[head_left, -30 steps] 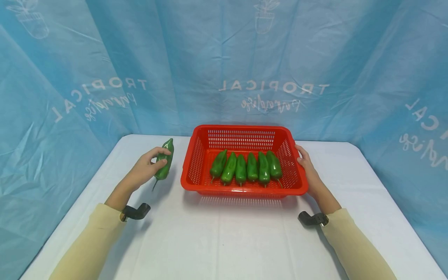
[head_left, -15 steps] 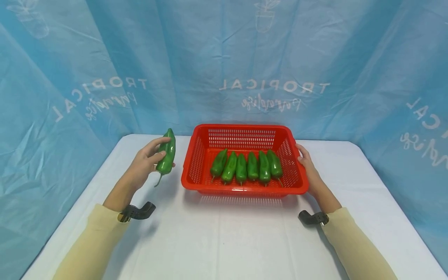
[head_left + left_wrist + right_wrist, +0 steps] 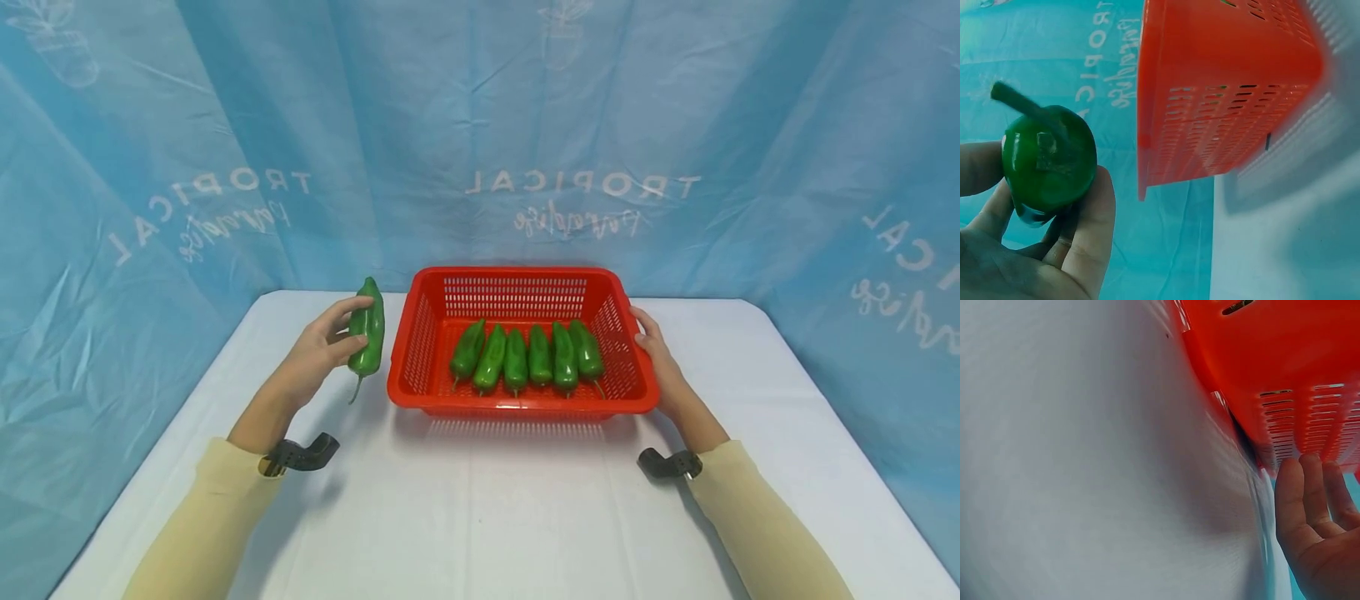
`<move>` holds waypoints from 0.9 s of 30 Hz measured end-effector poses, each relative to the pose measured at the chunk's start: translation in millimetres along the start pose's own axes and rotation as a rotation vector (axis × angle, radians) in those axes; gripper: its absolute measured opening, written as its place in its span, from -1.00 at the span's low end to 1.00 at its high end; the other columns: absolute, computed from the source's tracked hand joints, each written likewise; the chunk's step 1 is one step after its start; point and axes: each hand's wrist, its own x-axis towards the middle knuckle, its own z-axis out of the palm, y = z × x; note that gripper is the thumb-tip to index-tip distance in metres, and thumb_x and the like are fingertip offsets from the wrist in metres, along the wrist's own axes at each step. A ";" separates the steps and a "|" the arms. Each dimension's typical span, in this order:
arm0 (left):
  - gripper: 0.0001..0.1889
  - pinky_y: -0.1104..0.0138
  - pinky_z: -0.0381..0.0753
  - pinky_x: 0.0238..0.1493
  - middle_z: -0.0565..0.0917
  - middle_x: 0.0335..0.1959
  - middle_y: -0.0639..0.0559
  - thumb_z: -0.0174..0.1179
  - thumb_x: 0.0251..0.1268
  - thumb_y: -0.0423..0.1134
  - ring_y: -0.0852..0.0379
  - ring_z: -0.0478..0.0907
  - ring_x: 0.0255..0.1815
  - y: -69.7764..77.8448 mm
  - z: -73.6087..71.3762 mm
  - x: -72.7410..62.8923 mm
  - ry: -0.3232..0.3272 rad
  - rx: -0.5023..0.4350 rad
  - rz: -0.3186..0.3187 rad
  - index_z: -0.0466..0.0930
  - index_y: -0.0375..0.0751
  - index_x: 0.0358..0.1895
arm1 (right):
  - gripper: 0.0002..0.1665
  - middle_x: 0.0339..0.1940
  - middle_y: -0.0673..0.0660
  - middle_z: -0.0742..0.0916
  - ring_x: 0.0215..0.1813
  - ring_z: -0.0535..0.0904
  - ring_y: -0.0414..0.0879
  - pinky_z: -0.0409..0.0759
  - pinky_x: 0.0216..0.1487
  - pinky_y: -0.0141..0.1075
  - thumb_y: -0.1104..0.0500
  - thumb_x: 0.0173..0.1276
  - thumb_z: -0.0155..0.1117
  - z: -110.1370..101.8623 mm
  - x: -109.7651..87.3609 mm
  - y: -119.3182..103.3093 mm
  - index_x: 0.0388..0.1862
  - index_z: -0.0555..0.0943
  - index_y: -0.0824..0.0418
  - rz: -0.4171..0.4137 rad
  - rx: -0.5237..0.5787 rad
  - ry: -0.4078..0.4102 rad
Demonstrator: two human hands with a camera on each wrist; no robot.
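Observation:
My left hand (image 3: 318, 350) holds a glossy green pepper (image 3: 367, 329) raised over the white table, just left of the red basket (image 3: 525, 408). Thumb and fingers grip its sides, and its stem points down toward me. Seen from the left wrist, the pepper's stem end (image 3: 1050, 156) faces the camera. At the basket's right end, my right hand (image 3: 662, 358) grips the rim. The right wrist view shows fingertips (image 3: 1290, 478) against the slotted outer wall. Inside the basket, several green peppers (image 3: 516, 362) lie side by side in a row, stems toward me.
A white cloth (image 3: 480, 517) covers the table. Blue curtains (image 3: 480, 150) with white lettering hang behind it and at both sides. Dark wrist cameras (image 3: 303, 452) are strapped to both wrists.
The left hand has lifted the pepper, turned it more upright and brought it right, nearer the basket. My right hand and the basket have stayed in place.

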 end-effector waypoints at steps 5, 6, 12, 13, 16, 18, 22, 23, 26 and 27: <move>-0.40 0.34 0.58 0.00 0.22 0.52 -0.22 0.02 0.49 -0.28 -0.28 0.36 0.42 5.9 3.3 2.9 0.012 0.022 0.002 0.13 0.03 0.54 | -0.34 0.25 -0.12 0.42 0.10 0.58 -0.30 0.69 0.00 -0.41 -0.03 0.62 -0.25 -1.0 0.5 0.6 0.60 -0.14 -0.26 0.009 0.009 0.005; -0.40 0.34 0.59 0.00 0.23 0.51 -0.22 0.02 0.49 -0.28 -0.28 0.38 0.41 8.2 4.0 3.0 0.012 0.022 0.006 0.14 0.03 0.53 | -0.33 0.25 -0.12 0.42 0.10 0.58 -0.30 0.69 -0.01 -0.42 -0.03 0.62 -0.24 -1.2 0.5 0.6 0.60 -0.14 -0.26 0.008 0.014 0.007; -0.41 0.41 0.60 -0.01 0.25 0.50 -0.23 0.01 0.48 -0.31 -0.29 0.40 0.39 26.8 8.3 -1.4 0.013 0.023 0.063 0.15 -0.03 0.53 | -0.33 0.25 -0.13 0.42 0.10 0.58 -0.31 0.68 0.00 -0.42 -0.03 0.61 -0.23 -0.8 0.7 0.8 0.60 -0.14 -0.24 0.000 0.013 -0.001; -0.41 0.42 0.60 -0.01 0.26 0.50 -0.23 0.01 0.48 -0.31 -0.30 0.41 0.39 30.2 9.7 -1.9 0.017 0.025 0.076 0.15 -0.03 0.52 | -0.33 0.24 -0.13 0.42 0.10 0.58 -0.31 0.68 0.00 -0.42 -0.02 0.62 -0.24 -0.7 0.7 1.0 0.60 -0.14 -0.24 -0.002 0.014 -0.002; -0.42 0.39 0.63 0.00 0.27 0.48 -0.22 0.01 0.46 -0.33 -0.31 0.43 0.36 40.0 15.6 -2.3 0.024 0.032 0.127 0.18 -0.06 0.51 | -0.32 0.24 -0.13 0.42 0.09 0.58 -0.31 0.68 0.00 -0.42 -0.02 0.62 -0.24 -0.2 0.8 1.5 0.61 -0.15 -0.22 -0.008 0.021 -0.004; -0.43 0.29 0.66 0.03 0.27 0.48 -0.21 0.02 0.45 -0.34 -0.31 0.44 0.35 44.9 20.4 -1.8 0.026 0.048 0.156 0.19 -0.06 0.49 | -0.32 0.24 -0.13 0.42 0.09 0.58 -0.31 0.69 -0.01 -0.42 -0.02 0.62 -0.23 -0.1 0.8 1.6 0.61 -0.15 -0.22 -0.010 0.019 -0.002; -0.43 0.06 0.68 0.08 0.28 0.47 -0.18 0.04 0.45 -0.36 -0.30 0.45 0.33 49.0 28.3 1.2 0.021 0.084 0.196 0.21 -0.06 0.49 | -0.32 0.25 -0.13 0.41 0.09 0.57 -0.32 0.68 -0.01 -0.43 -0.04 0.61 -0.22 0.0 1.1 1.6 0.61 -0.15 -0.22 -0.011 0.007 0.002; -0.43 0.03 0.68 0.08 0.29 0.46 -0.18 0.05 0.45 -0.36 -0.29 0.46 0.33 49.3 29.9 2.2 0.019 0.090 0.198 0.21 -0.05 0.48 | -0.32 0.25 -0.13 0.41 0.10 0.57 -0.32 0.68 0.00 -0.43 -0.04 0.61 -0.22 0.0 1.0 1.7 0.61 -0.15 -0.22 -0.012 0.003 0.003; -0.43 0.01 0.69 0.07 0.30 0.44 -0.17 0.06 0.45 -0.36 -0.28 0.48 0.32 49.6 33.5 4.9 0.012 0.105 0.203 0.23 -0.03 0.48 | -0.32 0.25 -0.13 0.41 0.10 0.56 -0.31 0.68 0.01 -0.44 -0.04 0.61 -0.24 0.5 0.6 2.1 0.61 -0.15 -0.21 -0.014 -0.002 0.005; -0.43 0.02 0.69 0.07 0.30 0.45 -0.16 0.06 0.45 -0.35 -0.27 0.48 0.32 49.9 34.4 5.7 0.008 0.107 0.202 0.23 -0.02 0.48 | -0.32 0.25 -0.13 0.41 0.10 0.56 -0.32 0.67 0.00 -0.44 -0.04 0.61 -0.24 0.6 0.4 2.2 0.61 -0.15 -0.21 -0.015 -0.005 0.006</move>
